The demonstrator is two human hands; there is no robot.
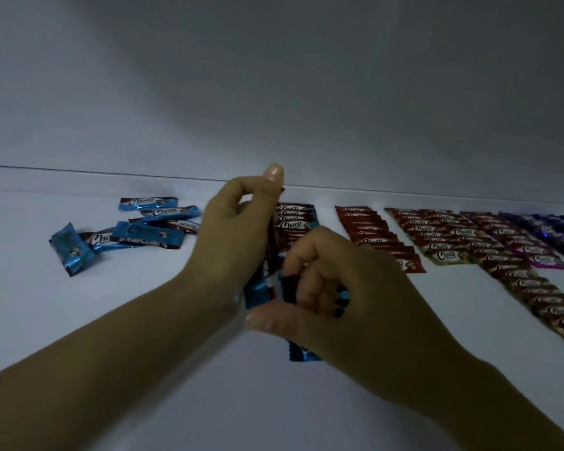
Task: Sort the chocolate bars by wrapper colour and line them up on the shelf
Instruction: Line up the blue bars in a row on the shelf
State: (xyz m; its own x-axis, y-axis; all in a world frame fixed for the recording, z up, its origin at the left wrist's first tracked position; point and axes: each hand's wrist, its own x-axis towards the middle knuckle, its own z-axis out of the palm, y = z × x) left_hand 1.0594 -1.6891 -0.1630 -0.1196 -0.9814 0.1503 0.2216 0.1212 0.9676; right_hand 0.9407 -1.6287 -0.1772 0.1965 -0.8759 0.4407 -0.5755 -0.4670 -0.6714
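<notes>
I record the left hand [238, 229] curled round a small blue foil-wrapped chocolate bar [257, 292], held on edge above the white shelf [79, 320]. The right hand [336, 288] grips further blue bars [303, 353], fingers curled; their count is hidden. Loose blue bars [144, 229] lie well to the left. A row of red-wrapped bars [372, 237] and rows of purple-wrapped bars [551, 229] stand to the right. I judge the bars light and the foil slippery and easily crumpled: grip across the long edges, not the crimped ends.

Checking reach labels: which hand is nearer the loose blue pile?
Left. The left hand sits just right of the loose blue pile; the right hand is farther right.
</notes>
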